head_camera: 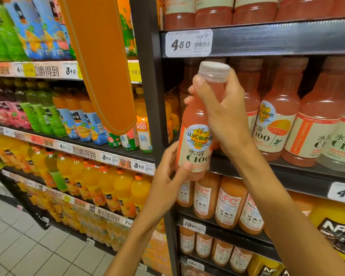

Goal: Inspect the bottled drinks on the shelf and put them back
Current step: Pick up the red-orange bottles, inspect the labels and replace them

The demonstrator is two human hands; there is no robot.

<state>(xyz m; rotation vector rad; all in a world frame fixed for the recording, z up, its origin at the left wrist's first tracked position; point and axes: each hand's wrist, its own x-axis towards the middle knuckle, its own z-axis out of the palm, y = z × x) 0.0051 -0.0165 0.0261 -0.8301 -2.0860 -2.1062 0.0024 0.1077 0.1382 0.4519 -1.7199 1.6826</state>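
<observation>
My right hand (223, 114) wraps the bottle (195, 134) at its neck; my left hand (167, 176) pinches its base, off the shelf (287, 168). A loose grip risks toppling neighbours behind.

Dark metal shelving (283, 39), pale tiled floor (28, 246), white price tags (188, 43), hanging orange banner (102, 62)

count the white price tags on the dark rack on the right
4: a 4.50 tag above the held bottle, another at the right edge, a 19.50 tag lower down, one below it. More may be hidden.
</observation>
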